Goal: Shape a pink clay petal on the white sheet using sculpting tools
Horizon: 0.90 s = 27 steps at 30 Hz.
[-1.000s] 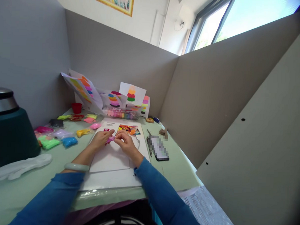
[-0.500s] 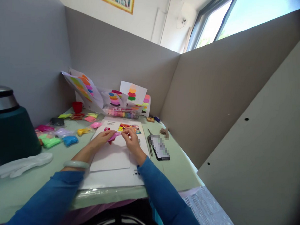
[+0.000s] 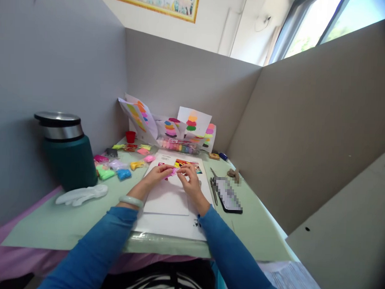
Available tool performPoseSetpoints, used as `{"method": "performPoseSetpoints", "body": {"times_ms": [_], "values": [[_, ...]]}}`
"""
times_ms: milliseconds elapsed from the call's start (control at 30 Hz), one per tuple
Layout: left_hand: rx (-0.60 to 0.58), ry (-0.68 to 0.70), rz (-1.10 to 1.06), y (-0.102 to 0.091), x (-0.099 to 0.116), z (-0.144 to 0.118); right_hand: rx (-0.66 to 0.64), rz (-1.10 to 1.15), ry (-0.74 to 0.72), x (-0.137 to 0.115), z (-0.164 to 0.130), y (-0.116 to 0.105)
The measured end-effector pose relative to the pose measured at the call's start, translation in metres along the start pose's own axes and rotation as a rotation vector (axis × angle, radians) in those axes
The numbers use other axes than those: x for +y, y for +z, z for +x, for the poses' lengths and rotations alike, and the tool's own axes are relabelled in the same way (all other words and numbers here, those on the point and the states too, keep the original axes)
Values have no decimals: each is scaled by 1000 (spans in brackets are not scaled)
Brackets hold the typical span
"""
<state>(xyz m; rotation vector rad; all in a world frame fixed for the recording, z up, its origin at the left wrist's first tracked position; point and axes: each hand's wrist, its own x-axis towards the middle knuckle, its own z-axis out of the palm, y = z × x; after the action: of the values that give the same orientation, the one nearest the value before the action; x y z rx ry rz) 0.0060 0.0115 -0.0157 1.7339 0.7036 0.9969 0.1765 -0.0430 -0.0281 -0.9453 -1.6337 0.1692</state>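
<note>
My left hand (image 3: 158,175) is closed on a small pink packet (image 3: 174,172), which looks like soft clay in a clear wrapper. Thumb and fingers of my right hand (image 3: 191,184) pinch the packet's right end. Both hands are raised over a white sheet (image 3: 167,201) lying on a larger white pad (image 3: 173,226). Behind the fingers a printed picture (image 3: 194,165) is partly covered. My fingers hide much of the packet.
Several colourful packets, among them a blue one (image 3: 124,174), lie left. A green flask (image 3: 68,157) and white glove (image 3: 82,195) stand and lie beyond. On the right are a phone (image 3: 229,195) and a pen-like tool (image 3: 214,191). Painted papers (image 3: 195,119) lean behind.
The view has turned left, so everything sits further right and more of the flask shows. Both hands keep hold of the pink packet, with the right fingers still at its end.
</note>
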Motion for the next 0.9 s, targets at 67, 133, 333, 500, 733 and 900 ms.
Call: {"method": "performPoseSetpoints", "body": {"times_ms": [67,133,333,500,733,900], "values": [[-12,-11,15,0,-1,0,21,-14,-13,-1,1,0],[-24,-19,18,0,-3,1,47,-32,-19,-2,2,0],[-13,17,88,-1,-7,2,88,-71,24,-4,2,-1],[0,81,153,0,-10,2,96,-2,109,5,1,2],[-9,209,357,8,-10,1,122,243,276,11,4,3],[-19,294,417,13,-9,5,169,259,256,2,6,3]]}}
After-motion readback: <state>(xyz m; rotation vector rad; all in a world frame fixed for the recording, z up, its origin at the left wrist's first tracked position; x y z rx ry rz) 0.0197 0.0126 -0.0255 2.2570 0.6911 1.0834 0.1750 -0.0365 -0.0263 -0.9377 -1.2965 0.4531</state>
